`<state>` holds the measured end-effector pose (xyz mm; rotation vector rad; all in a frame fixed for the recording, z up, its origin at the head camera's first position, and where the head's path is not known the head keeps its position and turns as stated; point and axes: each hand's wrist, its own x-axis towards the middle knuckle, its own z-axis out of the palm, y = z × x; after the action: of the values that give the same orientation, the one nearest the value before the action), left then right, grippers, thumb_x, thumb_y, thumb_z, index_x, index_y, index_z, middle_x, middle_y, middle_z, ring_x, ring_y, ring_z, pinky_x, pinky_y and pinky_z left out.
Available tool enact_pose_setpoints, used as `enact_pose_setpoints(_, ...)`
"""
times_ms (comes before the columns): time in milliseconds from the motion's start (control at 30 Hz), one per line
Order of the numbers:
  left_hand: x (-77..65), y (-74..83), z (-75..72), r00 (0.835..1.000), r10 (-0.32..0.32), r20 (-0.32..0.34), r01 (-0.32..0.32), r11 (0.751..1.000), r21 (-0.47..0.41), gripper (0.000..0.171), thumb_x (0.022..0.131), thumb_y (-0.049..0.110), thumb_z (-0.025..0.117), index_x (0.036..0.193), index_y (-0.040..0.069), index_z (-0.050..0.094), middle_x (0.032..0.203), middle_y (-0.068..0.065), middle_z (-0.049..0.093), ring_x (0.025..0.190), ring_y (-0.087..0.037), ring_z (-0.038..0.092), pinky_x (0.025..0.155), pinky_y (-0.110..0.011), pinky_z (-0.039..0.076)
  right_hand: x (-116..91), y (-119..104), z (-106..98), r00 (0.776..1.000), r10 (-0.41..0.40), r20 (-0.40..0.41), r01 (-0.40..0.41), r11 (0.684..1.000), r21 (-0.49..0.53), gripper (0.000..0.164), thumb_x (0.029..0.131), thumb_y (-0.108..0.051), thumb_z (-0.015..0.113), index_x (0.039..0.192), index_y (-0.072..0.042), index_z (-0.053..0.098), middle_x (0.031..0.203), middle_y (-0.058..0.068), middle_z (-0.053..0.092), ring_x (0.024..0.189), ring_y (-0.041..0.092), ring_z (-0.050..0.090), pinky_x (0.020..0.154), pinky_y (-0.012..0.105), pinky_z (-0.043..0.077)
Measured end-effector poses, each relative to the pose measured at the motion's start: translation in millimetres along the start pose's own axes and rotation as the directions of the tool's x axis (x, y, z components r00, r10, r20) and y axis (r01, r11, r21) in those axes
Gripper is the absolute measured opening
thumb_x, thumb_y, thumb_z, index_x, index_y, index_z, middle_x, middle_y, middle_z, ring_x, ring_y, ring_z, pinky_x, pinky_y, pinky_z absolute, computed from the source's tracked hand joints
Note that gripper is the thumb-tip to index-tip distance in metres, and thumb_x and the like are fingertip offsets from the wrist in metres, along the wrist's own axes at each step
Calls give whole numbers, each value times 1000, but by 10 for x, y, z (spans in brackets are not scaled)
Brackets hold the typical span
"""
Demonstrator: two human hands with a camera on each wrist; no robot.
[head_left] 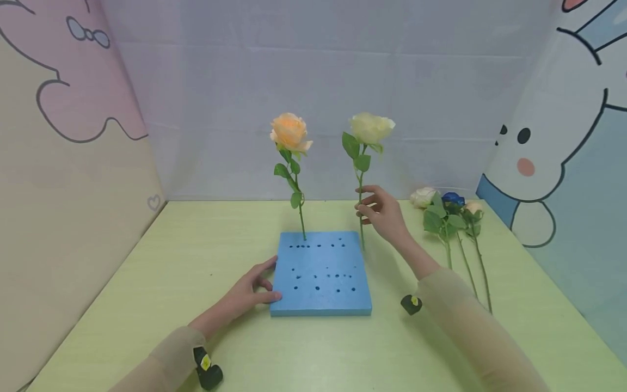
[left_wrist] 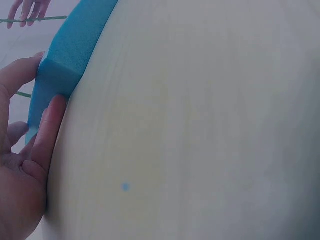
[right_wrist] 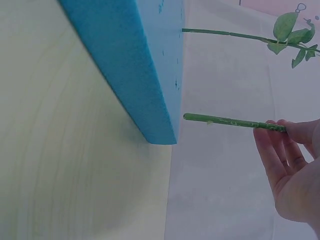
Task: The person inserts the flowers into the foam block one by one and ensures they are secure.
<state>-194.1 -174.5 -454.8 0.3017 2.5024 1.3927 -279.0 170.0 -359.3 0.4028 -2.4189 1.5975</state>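
Observation:
A light blue foam block [head_left: 323,261] dotted with small holes lies flat on the table. My left hand [head_left: 252,286] rests against its left edge; in the left wrist view the fingers [left_wrist: 52,125] touch the block's side. An orange-peach rose [head_left: 290,133] stands in the block's back row, leaning slightly. My right hand [head_left: 384,212] pinches the stem of a pale yellow-white rose [head_left: 370,128], which is upright beside the block's back right corner. The lower stem [right_wrist: 225,121] ends just off the block's top face in the right wrist view, not touching it.
To the right on the table [head_left: 147,305] lie several loose flowers: a white rose [head_left: 423,197], a blue rose [head_left: 453,198] and a peach one [head_left: 473,207], stems toward me. A plain pale cloth [head_left: 313,92] hangs behind; cartoon-printed walls flank both sides.

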Motion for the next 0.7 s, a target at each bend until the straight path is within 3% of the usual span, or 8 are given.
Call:
enact_pose_setpoints(333, 19, -40, 6, 1000, 19, 7, -19, 1000, 5, 91, 83, 35, 80, 157, 29, 28, 154, -3, 41, 98, -14, 57, 90, -34, 41, 65, -18, 128, 1000, -28, 2, 28, 996, 79, 27, 95, -4, 63, 122, -3, 59, 102, 27, 66, 74, 4, 69, 69, 36, 60)
enact_pose_setpoints(467, 20, -38, 4, 1000, 22, 7, -23, 1000, 8, 90, 83, 34, 79, 157, 29, 27, 155, -3, 40, 98, -14, 57, 89, -34, 41, 102, -23, 189, 1000, -16, 0, 16, 997, 78, 23, 96, -5, 61, 119, -1, 57, 104, 27, 66, 75, 3, 68, 72, 40, 60)
enact_pose_setpoints(600, 18, -30, 4, 1000, 15, 5, -15, 1000, 5, 90, 83, 35, 80, 157, 30, 28, 154, -3, 41, 98, -14, 57, 88, -33, 42, 133, -12, 246, 1000, -24, -17, 26, 995, 92, 25, 97, -5, 60, 120, 3, 55, 106, 30, 66, 79, 12, 69, 76, 49, 59)
enact_pose_setpoints(700, 19, -30, 4, 1000, 9, 2, -9, 1000, 1, 91, 82, 35, 80, 156, 30, 28, 153, -2, 41, 98, -14, 57, 88, -33, 42, 147, 0, 287, 999, -30, -38, 34, 994, 103, 25, 97, -5, 59, 120, 3, 54, 106, 31, 66, 84, 23, 70, 76, 50, 59)
